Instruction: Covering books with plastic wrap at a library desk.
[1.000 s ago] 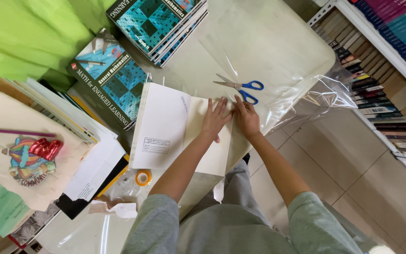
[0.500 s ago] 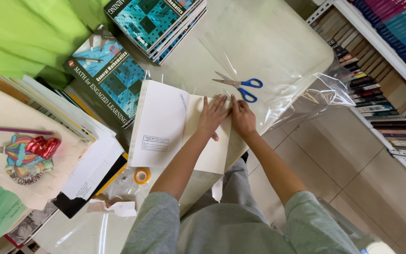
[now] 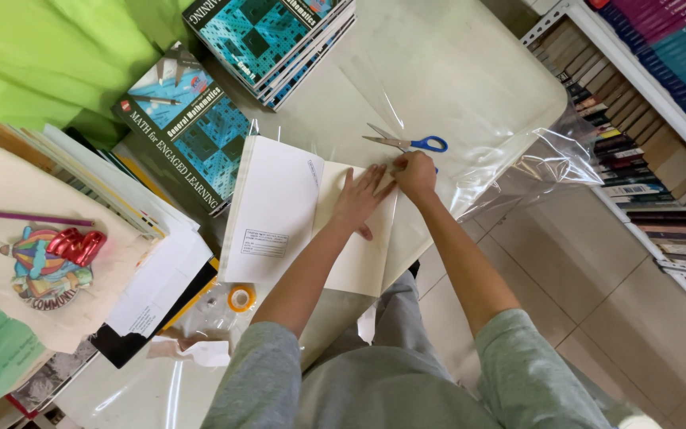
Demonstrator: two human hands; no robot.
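Note:
An open book [image 3: 287, 206] lies with its white inside cover up on a sheet of clear plastic [image 3: 470, 95] that covers the table. My left hand [image 3: 363, 199] presses flat on the book's right-hand flap, fingers spread. My right hand [image 3: 416, 173] is curled at the flap's upper right corner, pinching the edge where the plastic folds over it. Blue-handled scissors [image 3: 408, 143] lie just above my right hand, blades pointing left.
A roll of tape [image 3: 241, 298] sits below the book. Teal patterned textbooks [image 3: 192, 127] and a stack of them [image 3: 271, 40] lie upper left. Papers and a tote with a pencil [image 3: 33, 218] fill the left. Bookshelves [image 3: 645, 103] stand at right.
Both hands slid a little up and right along the flap's edge. The right hand has closed at the corner near the scissors.

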